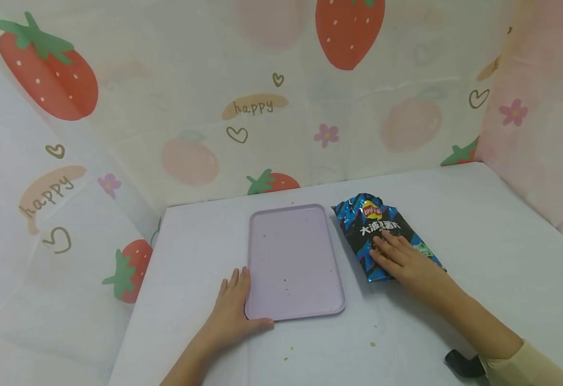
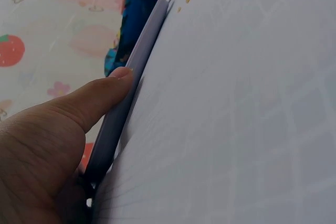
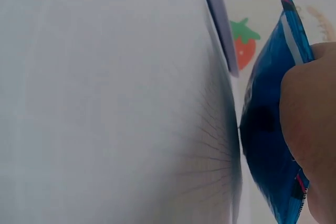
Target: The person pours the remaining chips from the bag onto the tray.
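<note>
A pale purple rectangular tray point(image 1: 293, 262) lies flat on the white table, with a few small crumbs on it. My left hand point(image 1: 230, 311) is at its near left corner, fingers extended along the left side and thumb against the near edge. In the left wrist view the thumb point(image 2: 100, 95) touches the tray's rim point(image 2: 142, 51). To the right of the tray lies a blue and black bag of Lay's potato chips point(image 1: 358, 230). My right hand point(image 1: 408, 265) rests on its lower part with fingers stretched out. The bag point(image 3: 273, 129) looks puffed in the right wrist view.
Yellowish crumbs point(image 1: 373, 344) are scattered on the white tablecloth point(image 1: 310, 359) in front of the tray. A black curved object point(image 1: 462, 364) shows beside the right sleeve. A strawberry-printed cloth point(image 1: 281, 134) hangs behind the table and along both sides.
</note>
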Demonstrator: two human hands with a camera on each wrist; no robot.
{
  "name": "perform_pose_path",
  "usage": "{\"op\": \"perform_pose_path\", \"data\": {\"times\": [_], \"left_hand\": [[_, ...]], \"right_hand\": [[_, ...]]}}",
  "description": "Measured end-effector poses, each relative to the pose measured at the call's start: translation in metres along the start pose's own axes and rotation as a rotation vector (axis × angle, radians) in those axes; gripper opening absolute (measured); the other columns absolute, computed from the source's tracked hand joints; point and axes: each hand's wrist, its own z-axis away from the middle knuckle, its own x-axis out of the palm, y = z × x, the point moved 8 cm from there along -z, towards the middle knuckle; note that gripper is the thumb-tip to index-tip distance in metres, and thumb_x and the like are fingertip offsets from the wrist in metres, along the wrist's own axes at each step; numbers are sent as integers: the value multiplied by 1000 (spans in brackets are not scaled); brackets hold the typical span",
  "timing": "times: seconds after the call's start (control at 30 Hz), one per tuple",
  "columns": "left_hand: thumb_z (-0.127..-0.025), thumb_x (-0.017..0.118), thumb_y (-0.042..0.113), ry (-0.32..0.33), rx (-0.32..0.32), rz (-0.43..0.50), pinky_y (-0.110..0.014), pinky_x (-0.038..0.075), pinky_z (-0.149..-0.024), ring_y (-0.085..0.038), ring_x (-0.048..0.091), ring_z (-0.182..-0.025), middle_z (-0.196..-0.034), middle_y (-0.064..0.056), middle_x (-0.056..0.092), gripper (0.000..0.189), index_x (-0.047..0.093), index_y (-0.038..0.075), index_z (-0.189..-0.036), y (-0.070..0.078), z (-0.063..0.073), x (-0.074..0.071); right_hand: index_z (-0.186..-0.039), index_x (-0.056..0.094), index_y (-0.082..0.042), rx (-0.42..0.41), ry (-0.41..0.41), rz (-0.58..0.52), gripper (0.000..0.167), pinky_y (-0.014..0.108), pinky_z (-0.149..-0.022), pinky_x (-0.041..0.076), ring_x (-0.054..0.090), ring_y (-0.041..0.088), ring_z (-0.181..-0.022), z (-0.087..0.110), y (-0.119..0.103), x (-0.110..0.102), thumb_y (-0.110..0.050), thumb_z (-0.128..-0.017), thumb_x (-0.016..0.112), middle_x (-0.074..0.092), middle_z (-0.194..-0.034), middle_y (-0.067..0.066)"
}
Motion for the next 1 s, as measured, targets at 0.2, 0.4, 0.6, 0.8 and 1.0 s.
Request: {"op": "perform_pose_path", "data": {"times": [0.2, 0.4, 0.6, 0.8, 1.0], "left_hand": [[-72, 67, 85, -15, -4, 7, -56, -3, -127, -33, -5, -159, -170, -18, 3, 141, 1, -1, -162, 2, 2, -2], [-73, 71, 80, 18, 5, 22, -57, -1, -127, -36, -1, -159, -170, -20, 8, 139, 6, -4, -162, 2, 4, -3], [-72, 73, 78, 36, 11, 20, -58, 0, -127, -37, 2, -159, -169, -21, 11, 138, 8, -4, -162, 3, 6, -4], [-72, 71, 81, 12, -7, 23, -55, -3, -127, -33, -3, -159, -170, -18, 6, 139, 4, -2, -162, 4, 5, -5], [-72, 71, 81, -3, -15, 30, -53, -5, -128, -30, -5, -159, -171, -15, 4, 138, 3, 1, -163, 4, 4, -3]], "right_hand": [[-140, 59, 5, -21, 44, 11, 63, 48, -126, 22, 44, 48, -141, -1, -1, -5, -26, -112, 11, 52, -149, 27], [-141, 58, 5, -45, 89, -2, 59, 49, -125, 24, 43, 48, -142, -4, -6, -14, -25, -113, 15, 51, -149, 28], [-142, 57, 5, -74, 157, -19, 54, 53, -123, 29, 45, 51, -139, -10, -12, -26, -22, -114, 19, 51, -150, 27], [-141, 58, 4, -95, 225, -23, 52, 52, -123, 29, 48, 50, -138, -19, -19, -40, -20, -114, 22, 53, -149, 25], [-141, 59, 2, -97, 266, -18, 49, 48, -122, 32, 51, 47, -136, -30, -29, -52, -21, -114, 26, 55, -148, 22]]}}
